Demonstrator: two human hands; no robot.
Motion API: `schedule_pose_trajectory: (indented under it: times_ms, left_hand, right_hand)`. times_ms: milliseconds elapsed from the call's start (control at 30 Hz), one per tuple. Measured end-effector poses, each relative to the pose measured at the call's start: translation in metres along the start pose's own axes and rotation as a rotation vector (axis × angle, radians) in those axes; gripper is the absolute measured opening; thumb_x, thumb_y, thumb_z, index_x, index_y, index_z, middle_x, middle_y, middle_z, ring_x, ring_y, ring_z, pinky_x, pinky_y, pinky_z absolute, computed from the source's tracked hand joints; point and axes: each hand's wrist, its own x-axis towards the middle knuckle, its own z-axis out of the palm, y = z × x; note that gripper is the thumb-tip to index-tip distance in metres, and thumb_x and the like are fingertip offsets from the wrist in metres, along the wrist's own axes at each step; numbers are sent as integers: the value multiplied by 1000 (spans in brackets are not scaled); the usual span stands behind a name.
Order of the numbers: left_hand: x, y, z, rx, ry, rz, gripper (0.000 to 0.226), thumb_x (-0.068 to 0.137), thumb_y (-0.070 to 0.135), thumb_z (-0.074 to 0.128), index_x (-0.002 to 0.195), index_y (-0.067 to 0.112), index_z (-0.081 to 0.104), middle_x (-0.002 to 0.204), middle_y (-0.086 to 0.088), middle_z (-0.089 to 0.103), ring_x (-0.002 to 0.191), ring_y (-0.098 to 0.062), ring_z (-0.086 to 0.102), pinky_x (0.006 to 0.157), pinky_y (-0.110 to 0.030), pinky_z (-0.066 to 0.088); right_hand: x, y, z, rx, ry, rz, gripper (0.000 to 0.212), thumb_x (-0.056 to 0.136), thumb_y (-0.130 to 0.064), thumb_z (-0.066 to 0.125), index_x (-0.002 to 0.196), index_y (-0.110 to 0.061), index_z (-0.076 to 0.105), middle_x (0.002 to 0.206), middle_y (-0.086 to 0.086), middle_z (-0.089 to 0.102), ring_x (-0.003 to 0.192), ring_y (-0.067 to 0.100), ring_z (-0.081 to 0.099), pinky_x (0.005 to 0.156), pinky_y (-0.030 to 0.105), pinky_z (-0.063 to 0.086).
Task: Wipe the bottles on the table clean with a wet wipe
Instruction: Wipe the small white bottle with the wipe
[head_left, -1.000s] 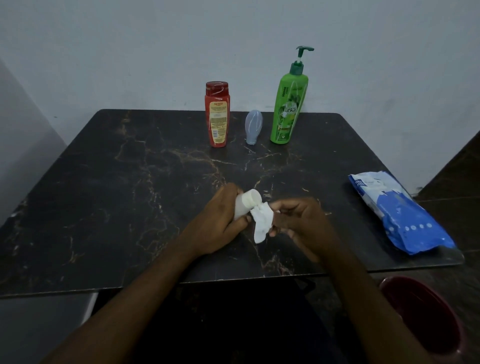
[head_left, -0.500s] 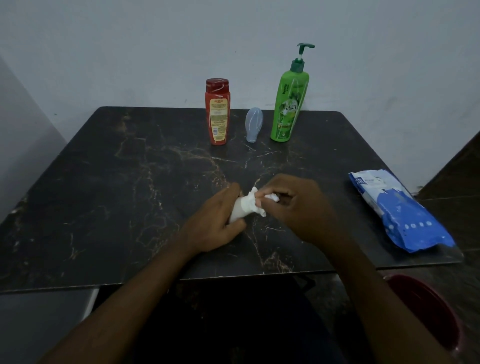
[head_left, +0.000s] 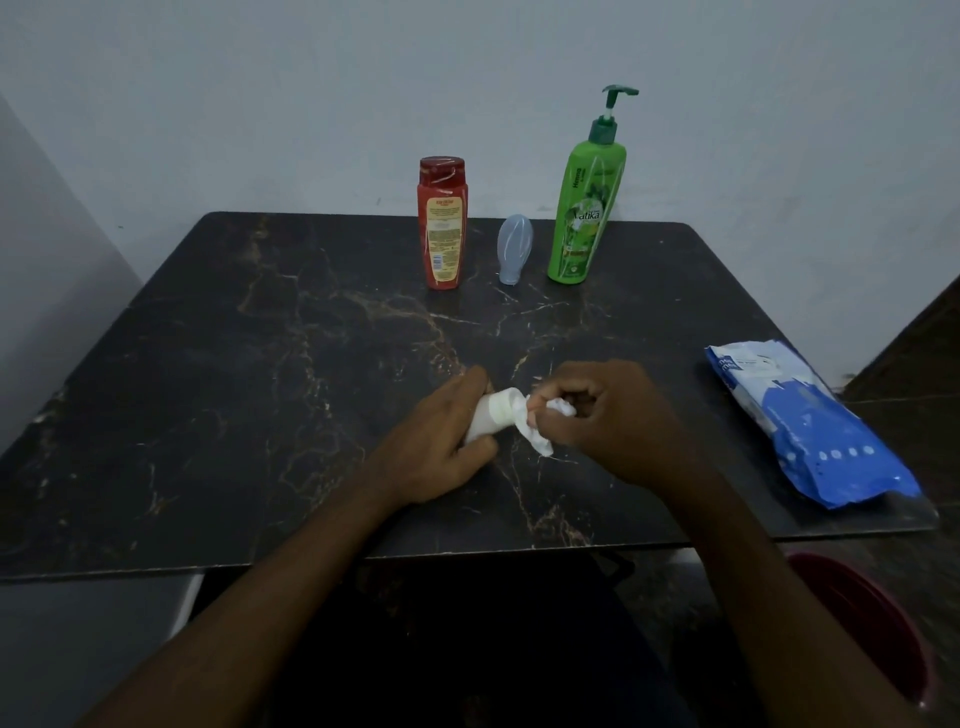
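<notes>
the left hand (head_left: 441, 441) holds the small white bottle (head_left: 491, 415) low over the table (head_left: 234, 415), cap end tipped toward the right hand (head_left: 613, 415), which pinches the wet wipe (head_left: 540, 423) against the cap.

A white bottle (head_left: 492, 419) in the left hand (head_left: 441, 447), white wipe (head_left: 539, 442) in the right hand (head_left: 613, 415); beyond, red bottle (head_left: 442, 223), pale-blue bottle (head_left: 514, 249), green bottle (head_left: 584, 213); black table (head_left: 260, 389) veined gold.

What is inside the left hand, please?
A small white bottle: its cap end sticks out of the left hand, touching the wet wipe pinched by the right hand. The left hand covers the bottle's lower part.
</notes>
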Motion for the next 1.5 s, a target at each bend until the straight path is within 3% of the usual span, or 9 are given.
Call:
schedule_pose_trajectory:
  times_ms: [267,333,400,600,900,1067,1233,1400,1500]
  left_hand:
    - [-1,2,0,17,3,2,25,87,35,48,101,15,48,88,1,53,76,-16,50,64,-39,44]
    - [0,2,0,14,-3,-6,25,88,37,48,102,16,48,89,1,53,77,-16,51,65,-39,45]
    - [0,2,1,21,-24,-9,25,89,37,48,104,17,48,91,1,53,79,-17,52,66,-41,46]
    - [-1,1,0,41,-16,-5,20,88,34,52,103,21,45,90,3,52,77,-13,49,64,-35,44]
    - [-2,3,0,57,-19,-4,24,88,38,48,103,20,47,91,3,52,78,-13,48,66,-34,44]
    - [0,3,1,61,-40,-11,23,89,36,51,105,18,48,94,2,53,81,-14,49,69,-38,46]
    - [-2,6,0,119,36,-28,25,89,31,62,106,20,47,95,5,48,79,-10,46,65,-37,47]
    - [3,5,4,238,73,-4,32,95,42,65,114,21,48,107,7,44,86,-8,45,66,-31,48]
    - [5,-2,4,181,50,-39,47,92,50,68,127,22,53,118,6,44,95,-9,48,74,-29,50]
  right_hand:
    - [6,6,1,-40,42,-8,3,80,-26,71,77,-28,71,74,-10,69,71,8,65,70,31,56]
    - [5,5,2,-60,10,-92,9,79,-25,71,72,-32,70,71,-14,68,68,4,64,66,23,53]
    - [9,2,5,-49,35,-160,9,79,-26,68,72,-25,73,73,-15,69,66,4,62,65,25,53]
    - [4,5,0,-74,12,12,2,81,-27,71,80,-26,71,76,-7,69,72,10,65,72,35,56]
    - [6,5,2,-85,24,19,8,80,-27,71,75,-31,67,73,-11,67,70,7,63,68,26,53]
    - [5,3,3,50,28,8,3,82,-25,71,81,-28,72,78,-9,70,74,9,65,69,24,53]
    - [4,18,7,-76,82,58,7,87,-22,67,80,-25,68,75,-7,65,68,3,57,66,17,44]
    - [2,25,8,346,175,114,9,91,-10,65,95,-15,69,98,-1,71,83,15,69,65,27,59]
    - [1,26,16,403,149,74,13,92,-5,62,97,-16,67,112,-1,67,96,17,68,67,32,61]
